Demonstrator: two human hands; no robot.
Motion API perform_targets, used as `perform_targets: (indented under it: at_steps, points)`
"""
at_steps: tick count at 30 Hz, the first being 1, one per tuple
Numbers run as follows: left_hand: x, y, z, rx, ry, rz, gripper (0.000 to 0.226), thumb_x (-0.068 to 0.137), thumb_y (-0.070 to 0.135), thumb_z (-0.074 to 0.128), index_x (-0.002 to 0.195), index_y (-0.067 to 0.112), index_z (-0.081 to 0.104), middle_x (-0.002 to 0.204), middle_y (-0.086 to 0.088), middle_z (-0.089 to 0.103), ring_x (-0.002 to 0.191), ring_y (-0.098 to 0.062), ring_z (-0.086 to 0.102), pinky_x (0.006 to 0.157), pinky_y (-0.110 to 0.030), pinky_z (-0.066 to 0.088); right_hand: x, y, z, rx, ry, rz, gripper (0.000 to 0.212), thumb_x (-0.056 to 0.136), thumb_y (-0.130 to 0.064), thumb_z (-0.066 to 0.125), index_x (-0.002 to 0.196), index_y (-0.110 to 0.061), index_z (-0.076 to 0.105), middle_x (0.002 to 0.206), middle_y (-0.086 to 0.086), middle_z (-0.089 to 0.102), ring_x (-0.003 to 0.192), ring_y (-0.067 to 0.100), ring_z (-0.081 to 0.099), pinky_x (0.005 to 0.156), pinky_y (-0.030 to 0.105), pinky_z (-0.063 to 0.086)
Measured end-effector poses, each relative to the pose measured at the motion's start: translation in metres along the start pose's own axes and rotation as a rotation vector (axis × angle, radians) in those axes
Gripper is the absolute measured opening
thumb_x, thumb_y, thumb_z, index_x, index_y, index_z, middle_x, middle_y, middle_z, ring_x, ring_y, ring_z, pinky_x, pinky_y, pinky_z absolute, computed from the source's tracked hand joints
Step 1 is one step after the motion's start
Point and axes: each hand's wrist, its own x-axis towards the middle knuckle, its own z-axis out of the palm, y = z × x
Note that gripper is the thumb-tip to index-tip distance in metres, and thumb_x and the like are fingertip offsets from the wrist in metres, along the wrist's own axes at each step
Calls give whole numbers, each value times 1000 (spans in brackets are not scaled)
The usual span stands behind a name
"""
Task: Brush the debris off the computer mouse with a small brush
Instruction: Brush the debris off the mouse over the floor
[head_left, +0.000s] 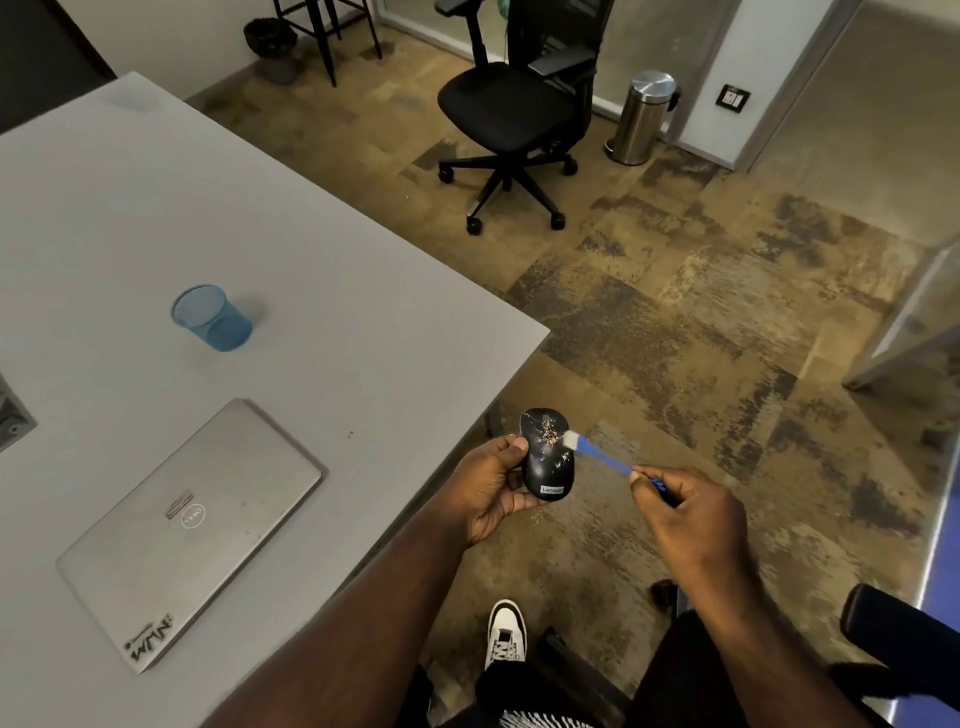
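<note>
My left hand (491, 486) grips a black computer mouse (546, 457) from its left side, holding it in the air just off the table's right edge, above the floor. Pale specks of debris lie scattered on the mouse's top, thickest near its upper middle. My right hand (688, 512) pinches the blue handle of a small brush (597, 453). The brush's white bristle tip touches the mouse's upper right side, next to the debris.
A grey table (311, 291) carries a shut silver laptop (192, 530) and a blue mesh cup (213, 318). A black office chair (511, 109) and a steel bin (644, 117) stand on the patterned carpet beyond. A white shoe (506, 634) is below.
</note>
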Motion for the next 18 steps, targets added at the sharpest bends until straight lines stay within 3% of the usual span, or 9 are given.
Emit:
perform_targets:
  at_steps: [4, 9, 12, 15, 18]
  points:
    - [2, 1, 0, 12, 3, -4, 22, 102, 14, 46, 111, 3, 62, 103, -17, 70, 97, -31, 68, 85, -54, 56, 7, 1, -8, 20, 57, 8, 17, 86, -22, 71, 101, -19, 77, 80, -11, 70, 62, -5, 63, 45, 4, 42]
    - [3, -1, 2, 22, 13, -9, 21, 103, 15, 44, 108, 3, 61, 103, -17, 69, 96, -30, 67, 81, -51, 58, -4, -8, 4, 50, -93, -112, 15, 84, -17, 72, 96, -25, 78, 75, -15, 64, 58, 1, 59, 43, 10, 40]
    - [3, -2, 4, 34, 4, -8, 22, 103, 15, 44, 112, 3, 60, 103, -17, 68, 94, -27, 67, 78, -48, 60, 0, -5, 6, -28, -20, -49, 15, 85, -20, 71, 99, -18, 78, 73, -14, 66, 61, 0, 62, 43, 8, 42]
    - [3, -3, 3, 34, -1, -11, 23, 103, 14, 43, 115, 2, 60, 103, -16, 68, 94, -27, 67, 78, -48, 59, 9, 2, -4, -71, 78, 31, 20, 87, -21, 70, 104, -13, 76, 73, -6, 68, 48, 1, 56, 37, 6, 37]
    - [5, -3, 3, 25, 6, -4, 23, 103, 14, 43, 114, 3, 59, 103, -16, 68, 93, -28, 67, 77, -48, 60, 8, 3, -12, 26, 40, 14, 17, 85, -20, 70, 100, -18, 77, 72, -11, 68, 50, -2, 59, 37, 8, 37]
